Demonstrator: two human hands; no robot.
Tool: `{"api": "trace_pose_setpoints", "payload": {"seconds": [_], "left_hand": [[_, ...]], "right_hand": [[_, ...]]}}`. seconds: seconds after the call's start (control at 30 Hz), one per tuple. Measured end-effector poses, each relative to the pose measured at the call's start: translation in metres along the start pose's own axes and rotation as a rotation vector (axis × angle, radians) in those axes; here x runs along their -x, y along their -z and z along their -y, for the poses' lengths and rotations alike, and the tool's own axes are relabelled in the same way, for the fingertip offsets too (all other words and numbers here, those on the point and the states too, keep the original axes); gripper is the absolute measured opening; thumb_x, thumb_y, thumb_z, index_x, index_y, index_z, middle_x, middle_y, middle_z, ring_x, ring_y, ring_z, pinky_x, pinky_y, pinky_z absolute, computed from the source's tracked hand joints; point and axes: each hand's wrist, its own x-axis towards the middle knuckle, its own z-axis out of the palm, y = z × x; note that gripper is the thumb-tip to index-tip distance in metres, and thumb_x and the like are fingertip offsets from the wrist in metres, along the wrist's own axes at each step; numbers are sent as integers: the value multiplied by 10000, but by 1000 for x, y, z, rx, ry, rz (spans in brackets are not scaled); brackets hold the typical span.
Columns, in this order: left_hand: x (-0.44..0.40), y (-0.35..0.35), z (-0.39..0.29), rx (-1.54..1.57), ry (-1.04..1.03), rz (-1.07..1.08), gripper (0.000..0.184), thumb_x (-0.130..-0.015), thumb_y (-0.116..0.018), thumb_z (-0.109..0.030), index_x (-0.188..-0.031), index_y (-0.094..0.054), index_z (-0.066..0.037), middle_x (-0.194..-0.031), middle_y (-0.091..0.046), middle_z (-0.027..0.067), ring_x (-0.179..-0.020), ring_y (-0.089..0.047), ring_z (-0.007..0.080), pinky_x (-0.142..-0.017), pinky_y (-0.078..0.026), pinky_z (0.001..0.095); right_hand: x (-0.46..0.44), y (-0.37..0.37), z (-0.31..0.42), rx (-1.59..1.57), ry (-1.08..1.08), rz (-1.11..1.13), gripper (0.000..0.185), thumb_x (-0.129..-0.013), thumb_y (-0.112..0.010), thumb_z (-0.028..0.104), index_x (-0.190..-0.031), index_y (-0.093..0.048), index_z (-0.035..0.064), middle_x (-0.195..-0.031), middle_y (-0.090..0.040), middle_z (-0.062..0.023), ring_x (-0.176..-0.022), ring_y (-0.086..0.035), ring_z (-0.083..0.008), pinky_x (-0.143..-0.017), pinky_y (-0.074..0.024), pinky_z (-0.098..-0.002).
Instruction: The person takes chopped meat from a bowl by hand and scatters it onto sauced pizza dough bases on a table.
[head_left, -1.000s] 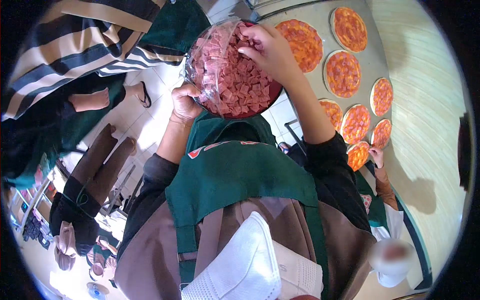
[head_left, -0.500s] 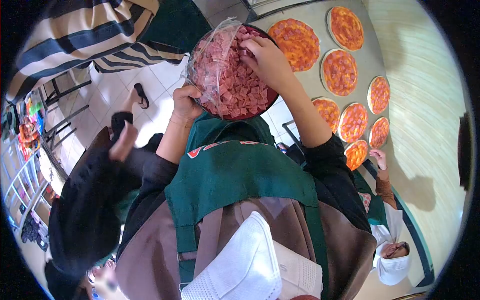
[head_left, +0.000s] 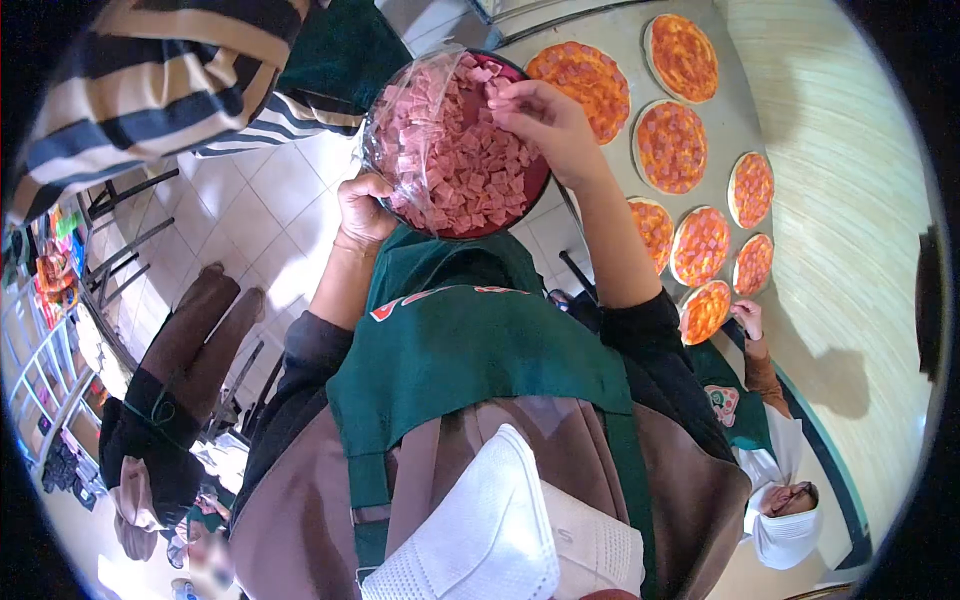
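Holding bowl (head_left: 537, 184), fingers (head_left: 532, 92) curled at meat (head_left: 480, 175)

From my remote seat I see tiled floor (head_left: 270, 205) to the left of the left hand (head_left: 363, 212). Beyond that hand, farther left, is a person in striped clothing (head_left: 190, 75), with dark green cloth (head_left: 345, 55) alongside. Well left of the hand I make out dark metal legs (head_left: 135, 192), then colourful goods (head_left: 55, 272) above a white rack (head_left: 42, 368). Nearer me, left of the hand, is a person in brown trousers (head_left: 195, 335). Well right of the right hand (head_left: 545, 125) I see a pale grained surface (head_left: 850, 180) with a shadow (head_left: 840, 380) on it.
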Motion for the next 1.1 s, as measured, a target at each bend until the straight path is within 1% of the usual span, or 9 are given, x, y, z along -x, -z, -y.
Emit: {"api": "trace_pose_setpoints", "payload": {"seconds": [0.03, 0.07, 0.13, 0.2, 0.3, 0.53, 0.7, 0.93, 1.1], "left_hand": [[0, 0, 0, 3, -12, -14, 655, -470, -454, -56, -1119, -461, 30, -1072, -544, 118, -984, -502, 267, -931, -342, 359], [-1, 1, -1, 5, -24, -29, 653, -470, -454, -56, -1118, -463, 28, -1071, -544, 117, -983, -502, 267, -931, -342, 357], [-3, 3, -5, 5, 5, -31, 655, -472, -452, -58, -1121, -461, 25, -1077, -541, 114, -993, -497, 267, -934, -339, 360], [1, -1, -9, 37, 2, -16, 649, -474, -450, -62, -1117, -465, 21, -1081, -539, 112, -998, -495, 261, -937, -338, 363], [3, 1, -10, 7, -14, -9, 662, -475, -451, -70, -1133, -456, 4, -1106, -524, 108, -1016, -484, 260, -939, -337, 368], [6, 4, -11, 56, -46, 46, 661, -500, -448, -52, -1156, -421, 26, -1132, -504, 127, -1043, -468, 278, -945, -332, 359], [12, 13, -14, 59, -69, 9, 675, -498, -444, -59, -1168, -412, 20, -1146, -497, 118, -1067, -450, 273, -958, -318, 361], [17, 5, -15, 22, -96, 15, 702, -489, -441, -68, -1185, -397, 12, -1167, -479, 124, -1073, -446, 277, -963, -311, 366], [12, 15, -13, 31, -69, 22, 708, -491, -443, -67, -1192, -388, 15, -1175, -473, 129, -1086, -438, 279, -969, -304, 372]], "right_hand": [[2, 3, 4, -313, -82, -38, 251, -723, -532, -41, -971, -512, -12, -957, -550, -87, -884, -544, -173, -753, -446, -277], [3, 8, 6, -309, -80, -41, 251, -723, -532, -41, -971, -512, -12, -957, -550, -87, -884, -544, -173, -753, -446, -277], [4, 23, 10, -612, -180, -25, 280, -714, -523, -79, -989, -504, -27, -973, -541, -106, -891, -536, -180, -799, -435, -283], [5, 34, 9, -632, -199, -42, 281, -717, -539, -79, -989, -504, -20, -951, -535, -93, -886, -531, -166, -815, -429, -278], [2, 56, -16, -537, -96, -148, 277, -725, -562, -59, -991, -504, -9, -870, -522, -69, -852, -542, -175, -796, -439, -275], [-11, 107, -56, -469, -190, -361, 225, -770, -530, -29, -992, -494, -21, -905, -539, -91, -832, -553, -175, -742, -465, -259], [-16, 126, -76, -223, -174, -463, 200, -795, -512, -3, -992, -499, -38, -894, -560, -102, -793, -562, -168, -702, -475, -242], [-16, 134, -82, -121, -218, -476, 221, -782, -556, 28, -989, -517, -39, -915, -564, -93, -804, -555, -152, -692, -451, -230], [-15, 134, -91, 211, -167, -457, 208, -766, -586, 45, -950, -553, -45, -824, -594, -80, -723, -574, -140, -659, -465, -224]]}}
